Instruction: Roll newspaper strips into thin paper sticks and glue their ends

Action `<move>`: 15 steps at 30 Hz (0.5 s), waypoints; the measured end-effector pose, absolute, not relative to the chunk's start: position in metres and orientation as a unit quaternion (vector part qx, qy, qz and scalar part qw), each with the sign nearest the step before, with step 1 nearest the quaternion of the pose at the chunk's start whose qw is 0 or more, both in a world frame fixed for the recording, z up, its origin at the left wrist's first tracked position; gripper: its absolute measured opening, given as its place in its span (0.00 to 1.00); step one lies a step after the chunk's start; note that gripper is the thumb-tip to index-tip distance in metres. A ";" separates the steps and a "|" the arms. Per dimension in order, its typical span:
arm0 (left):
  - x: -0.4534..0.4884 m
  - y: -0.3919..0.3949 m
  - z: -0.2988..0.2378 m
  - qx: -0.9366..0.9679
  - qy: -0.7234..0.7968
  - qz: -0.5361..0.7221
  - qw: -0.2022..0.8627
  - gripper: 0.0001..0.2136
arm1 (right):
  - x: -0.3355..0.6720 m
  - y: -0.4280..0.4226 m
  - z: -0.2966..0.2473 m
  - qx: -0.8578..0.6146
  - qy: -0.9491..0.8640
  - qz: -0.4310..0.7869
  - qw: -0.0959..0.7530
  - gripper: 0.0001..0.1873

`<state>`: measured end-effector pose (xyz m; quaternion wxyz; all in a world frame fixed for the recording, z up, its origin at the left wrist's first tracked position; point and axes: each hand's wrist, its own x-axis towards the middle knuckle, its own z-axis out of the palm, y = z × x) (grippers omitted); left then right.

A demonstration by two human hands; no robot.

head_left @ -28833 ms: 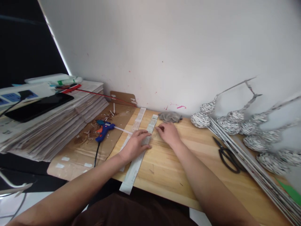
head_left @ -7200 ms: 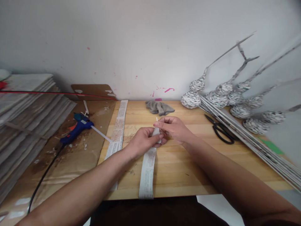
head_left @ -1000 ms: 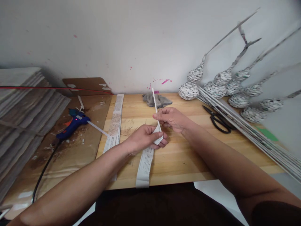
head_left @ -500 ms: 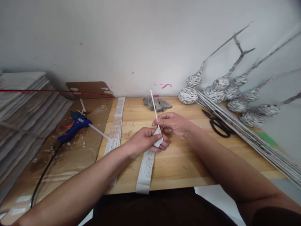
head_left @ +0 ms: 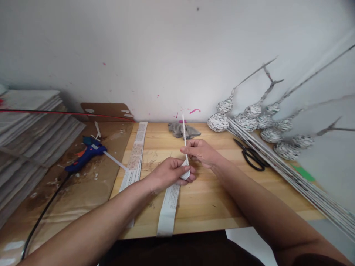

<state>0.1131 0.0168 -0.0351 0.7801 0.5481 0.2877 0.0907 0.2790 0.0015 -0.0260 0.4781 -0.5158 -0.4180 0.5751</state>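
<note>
A newspaper strip (head_left: 168,210) runs up from the table's front edge into my left hand (head_left: 169,173), whose thumb presses its flat end against the fingers. From there the paper is rolled into a thin white tube (head_left: 184,129) that points up and away toward the wall. My right hand (head_left: 200,152) pinches this tube between thumb and fingers just above the left hand. Part of the strip is hidden beneath the left hand. More newspaper strips (head_left: 135,155) lie flat on the table to the left.
A blue glue gun (head_left: 85,157) rests on cardboard (head_left: 105,188) beside stacked newspapers (head_left: 33,125). A grey rag (head_left: 174,130) lies by the wall. On the right are black scissors (head_left: 251,157), a bundle of paper tubes (head_left: 294,181) and several woven paper gourds (head_left: 218,122).
The camera view has tilted up slightly, so the table sits lower in the picture. Both hands keep their hold on the paper, and the tube stands a little more upright.
</note>
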 end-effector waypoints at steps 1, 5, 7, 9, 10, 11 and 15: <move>0.113 0.017 -0.035 0.545 0.290 0.091 0.781 0.14 | 0.280 0.003 -0.027 -0.524 -0.428 0.561 0.476 0.24; 0.114 0.019 -0.034 0.534 0.305 0.100 0.782 0.13 | 0.299 0.018 -0.028 -0.608 -0.535 0.388 0.440 0.26; 0.113 0.020 -0.033 0.532 0.304 0.107 0.783 0.14 | 0.310 0.031 -0.031 -0.680 -0.592 0.200 0.383 0.27; 0.113 0.021 -0.034 0.529 0.298 0.113 0.786 0.15 | 0.316 0.045 -0.037 -0.734 -0.614 0.062 0.283 0.29; 0.113 0.022 -0.034 0.527 0.296 0.116 0.788 0.15 | 0.316 0.051 -0.040 -0.744 -0.623 0.033 0.239 0.29; 0.113 0.022 -0.034 0.525 0.295 0.118 0.790 0.14 | 0.315 0.058 -0.044 -0.748 -0.629 0.021 0.212 0.26; 0.113 0.025 -0.033 0.520 0.306 0.129 0.787 0.13 | 0.311 0.076 -0.056 -0.754 -0.619 0.019 0.222 0.18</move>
